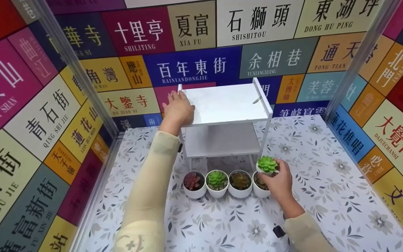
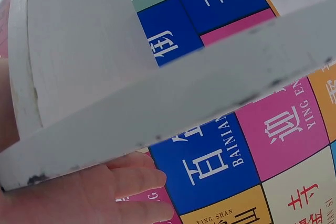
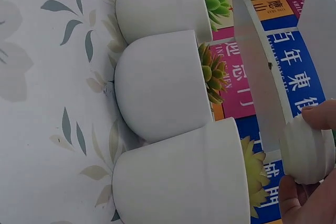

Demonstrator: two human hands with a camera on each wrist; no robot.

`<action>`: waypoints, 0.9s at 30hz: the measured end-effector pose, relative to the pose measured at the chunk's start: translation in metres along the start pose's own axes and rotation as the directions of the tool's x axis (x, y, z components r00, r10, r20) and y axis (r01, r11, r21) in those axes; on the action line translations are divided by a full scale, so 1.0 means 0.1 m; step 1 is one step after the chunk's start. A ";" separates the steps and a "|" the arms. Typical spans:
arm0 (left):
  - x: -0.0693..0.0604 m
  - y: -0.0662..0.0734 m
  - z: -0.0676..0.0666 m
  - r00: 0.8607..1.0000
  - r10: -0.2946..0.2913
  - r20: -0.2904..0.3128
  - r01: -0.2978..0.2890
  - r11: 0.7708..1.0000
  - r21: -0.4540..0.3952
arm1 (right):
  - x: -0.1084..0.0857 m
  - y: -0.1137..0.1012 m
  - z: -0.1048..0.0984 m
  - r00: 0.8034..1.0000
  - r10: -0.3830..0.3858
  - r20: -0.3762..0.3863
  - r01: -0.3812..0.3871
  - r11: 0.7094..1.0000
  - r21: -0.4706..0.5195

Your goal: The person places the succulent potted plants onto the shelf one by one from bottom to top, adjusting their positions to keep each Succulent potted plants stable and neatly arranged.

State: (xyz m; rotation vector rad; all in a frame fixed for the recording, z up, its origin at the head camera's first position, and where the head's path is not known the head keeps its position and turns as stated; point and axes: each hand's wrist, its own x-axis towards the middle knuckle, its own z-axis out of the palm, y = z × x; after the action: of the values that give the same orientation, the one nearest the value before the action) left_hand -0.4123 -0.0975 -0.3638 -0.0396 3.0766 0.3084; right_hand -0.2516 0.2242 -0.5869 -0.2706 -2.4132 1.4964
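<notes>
My right hand (image 1: 279, 180) holds a small white pot with a bright green succulent (image 1: 267, 164), its thumb and fingers on either side of the pot (image 3: 307, 148). It is raised above the rightmost pot of a row. My left hand (image 1: 179, 110) is at the left edge of a white two-tier shelf (image 1: 226, 103), with the thumb on the inner side of the rail (image 2: 157, 108) and fairly straight fingers (image 2: 136, 177) along the outer side. The row has a dark red succulent (image 1: 192, 180), a green one (image 1: 217, 178), a brownish one (image 1: 240, 180) and a partly hidden one (image 1: 260, 182).
The shelf's lower tier (image 1: 222, 140) is behind the row of pots. A floral-patterned cloth (image 1: 222, 224) covers the table. Colourful panels with printed characters (image 1: 194, 68) stand at the back and both sides, with clear posts at the corners.
</notes>
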 end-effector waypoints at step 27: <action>-0.02 0.00 -0.02 1.000 0.005 0.001 -0.005 1.000 0.011 | 0.14 -0.23 0.15 0.993 -0.054 -0.106 0.058 0.998 0.037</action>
State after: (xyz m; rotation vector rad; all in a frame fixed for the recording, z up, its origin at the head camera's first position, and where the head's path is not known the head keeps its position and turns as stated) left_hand -0.4106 -0.0977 -0.3620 -0.0308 3.0774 0.2922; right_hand -0.2701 0.2058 -0.5705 -0.2641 -2.2875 1.4665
